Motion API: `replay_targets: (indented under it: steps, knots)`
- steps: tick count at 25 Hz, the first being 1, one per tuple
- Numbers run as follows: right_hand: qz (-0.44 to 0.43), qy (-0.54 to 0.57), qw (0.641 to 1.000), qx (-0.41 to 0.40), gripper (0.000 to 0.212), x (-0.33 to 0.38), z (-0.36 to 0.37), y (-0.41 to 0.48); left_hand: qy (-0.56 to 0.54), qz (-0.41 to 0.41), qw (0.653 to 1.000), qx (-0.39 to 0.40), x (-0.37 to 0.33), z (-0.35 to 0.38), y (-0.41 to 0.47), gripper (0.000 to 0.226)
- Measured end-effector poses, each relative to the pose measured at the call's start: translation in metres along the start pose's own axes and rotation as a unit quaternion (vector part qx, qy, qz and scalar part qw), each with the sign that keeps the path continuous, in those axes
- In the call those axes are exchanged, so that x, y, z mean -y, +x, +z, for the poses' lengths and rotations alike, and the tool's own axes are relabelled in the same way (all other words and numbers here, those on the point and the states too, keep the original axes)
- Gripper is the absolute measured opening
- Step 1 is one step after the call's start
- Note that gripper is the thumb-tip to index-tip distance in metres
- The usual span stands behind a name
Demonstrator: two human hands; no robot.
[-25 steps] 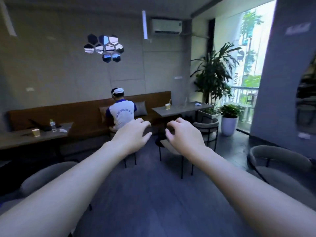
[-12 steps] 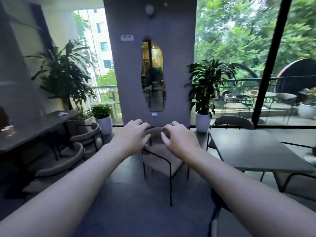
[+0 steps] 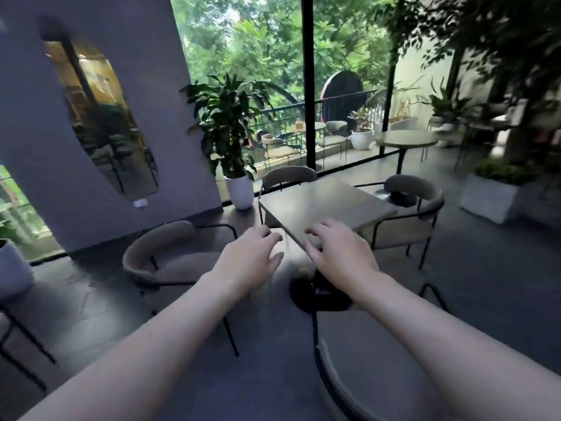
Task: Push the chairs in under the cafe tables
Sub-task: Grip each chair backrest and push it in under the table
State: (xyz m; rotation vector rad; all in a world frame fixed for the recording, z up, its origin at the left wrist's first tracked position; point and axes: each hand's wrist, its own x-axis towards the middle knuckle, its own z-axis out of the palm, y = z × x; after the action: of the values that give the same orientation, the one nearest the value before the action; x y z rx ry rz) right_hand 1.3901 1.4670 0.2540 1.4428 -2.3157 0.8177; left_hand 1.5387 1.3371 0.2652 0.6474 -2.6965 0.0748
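A square grey cafe table (image 3: 324, 202) stands on a round black base ahead of me. Around it are grey padded chairs with black metal frames. One chair (image 3: 164, 259) stands pulled out to the left. Another chair (image 3: 409, 214) sits at the right side, and a third chair (image 3: 287, 177) is tucked in at the far side. The nearest chair (image 3: 364, 369) is just below my arms. My left hand (image 3: 249, 259) and my right hand (image 3: 337, 250) hover in the air in front of the table's near corner, fingers spread, holding nothing.
A grey wall with an oval mirror (image 3: 100, 123) rises on the left. A potted plant in a white pot (image 3: 239, 189) stands behind the table. A round table (image 3: 406, 139) and a white planter box (image 3: 488, 196) are at the right. Glass with a black post (image 3: 308, 83) faces a terrace.
The view has swung to the right, from the bench wall past the mirror wall to the square table. Both hands stay stretched out in front, empty.
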Motion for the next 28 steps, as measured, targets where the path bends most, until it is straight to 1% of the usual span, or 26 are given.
replay_targets:
  steps: [2,4,10,12,14,17,21,24,26,28]
  knots:
    - [0.058,-0.033,0.997,-0.024,0.026,-0.044,0.011,-0.043,-0.048,0.061,0.997,0.026,-0.033,0.053,0.003,0.034]
    - [0.106,-0.057,0.992,-0.025,0.024,-0.081,0.024,-0.095,-0.088,0.113,0.988,0.05,-0.067,0.108,-0.008,0.032]
    - [0.207,-0.109,0.972,0.018,0.02,-0.17,0.11,-0.264,-0.138,0.228,0.953,0.14,-0.139,0.293,-0.092,0.036]
    - [0.241,-0.105,0.964,0.046,0.021,-0.186,0.139,-0.308,-0.141,0.241,0.943,0.18,-0.15,0.336,-0.12,0.037]
    - [0.26,-0.107,0.957,0.064,0.022,-0.197,0.161,-0.34,-0.142,0.239,0.939,0.201,-0.156,0.369,-0.137,0.038]
    - [0.263,-0.114,0.954,0.086,0.021,-0.208,0.182,-0.37,-0.16,0.223,0.937,0.218,-0.16,0.397,-0.15,0.036]
    - [0.2,-0.13,0.965,0.113,0.021,-0.223,0.18,-0.384,-0.155,0.214,0.944,0.198,-0.162,0.403,-0.147,0.03]
    - [0.186,-0.151,0.959,0.152,0.032,-0.226,0.179,-0.384,-0.138,0.213,0.941,0.225,-0.162,0.401,-0.141,0.03]
    - [0.18,-0.171,0.955,0.16,0.042,-0.227,0.18,-0.38,-0.136,0.218,0.939,0.23,-0.161,0.401,-0.136,0.031]
    - [0.184,-0.182,0.952,0.166,0.046,-0.227,0.183,-0.372,-0.138,0.215,0.938,0.233,-0.159,0.404,-0.128,0.031]
